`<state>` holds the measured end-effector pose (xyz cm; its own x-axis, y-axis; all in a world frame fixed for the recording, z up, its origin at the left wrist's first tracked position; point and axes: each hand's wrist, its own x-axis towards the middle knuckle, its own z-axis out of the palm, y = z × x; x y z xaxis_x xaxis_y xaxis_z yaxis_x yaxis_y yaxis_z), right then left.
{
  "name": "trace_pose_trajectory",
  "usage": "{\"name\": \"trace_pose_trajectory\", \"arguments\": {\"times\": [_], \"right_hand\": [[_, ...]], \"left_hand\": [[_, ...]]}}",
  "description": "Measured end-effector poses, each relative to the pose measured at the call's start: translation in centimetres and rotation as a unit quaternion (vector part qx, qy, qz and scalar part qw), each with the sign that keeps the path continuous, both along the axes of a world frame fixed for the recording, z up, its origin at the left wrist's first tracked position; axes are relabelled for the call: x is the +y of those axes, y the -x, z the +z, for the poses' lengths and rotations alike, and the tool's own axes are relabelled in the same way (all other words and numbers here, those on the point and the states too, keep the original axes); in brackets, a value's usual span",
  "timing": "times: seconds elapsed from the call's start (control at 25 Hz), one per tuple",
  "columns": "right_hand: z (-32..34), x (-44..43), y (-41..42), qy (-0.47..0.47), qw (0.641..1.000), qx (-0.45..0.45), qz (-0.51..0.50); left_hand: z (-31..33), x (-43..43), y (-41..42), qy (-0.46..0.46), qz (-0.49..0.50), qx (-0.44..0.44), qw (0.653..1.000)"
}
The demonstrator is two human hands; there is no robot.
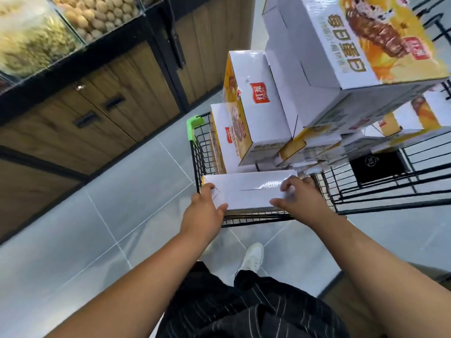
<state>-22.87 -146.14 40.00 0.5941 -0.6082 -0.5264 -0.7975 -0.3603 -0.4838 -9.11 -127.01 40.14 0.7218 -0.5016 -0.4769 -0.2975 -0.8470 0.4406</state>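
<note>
Your left grip is clamped on the left end of the white box, fingers over the far corner and thumb along the near edge. Your right grip is clamped on the right end the same way, fingers curled over the top face. The box lies flat across the near end of the black wire cart, its long near edge just above the cart's near rim.

At 12 o'clock from the box, the stacked cartons stand close behind its far edge, with only a thin gap. A large carton tops the pile at 1 o'clock and overhangs toward you.

At 3 o'clock a second wire rack sits just beside your right grip, so that side is tight. A black item lies in it.

At 9 o'clock the box's left end is level with the cart wall. Beyond it the grey tiled floor lies open as far as the wooden cabinet at 10 o'clock. The cart's green corner guard is at 11 o'clock.

At 6 o'clock your white shoe stands on open floor, near the cart's near rim.
</note>
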Motion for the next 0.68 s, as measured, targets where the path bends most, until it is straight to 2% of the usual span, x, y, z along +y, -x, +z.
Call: {"name": "trace_pose_trajectory", "arguments": {"times": [0.2, 0.44, 0.68], "right_hand": [[-4.5, -1.5, -0.4, -0.013, 0.998, 0.066, -0.004], [-6.7, -3.4, 0.9, -0.023, 0.993, 0.095, 0.062], [-9.8, -2.6, -0.2, -0.049, 0.983, 0.130, 0.123]], "left_hand": [[-3.4, -1.5, 1.4, -0.040, -0.047, 0.009, 0.998], [-4.8, -1.3, 2.9, -0.067, -0.060, 0.015, 0.996], [-7.6, -1.3, 0.7, -0.101, -0.074, 0.089, 0.988]]}}
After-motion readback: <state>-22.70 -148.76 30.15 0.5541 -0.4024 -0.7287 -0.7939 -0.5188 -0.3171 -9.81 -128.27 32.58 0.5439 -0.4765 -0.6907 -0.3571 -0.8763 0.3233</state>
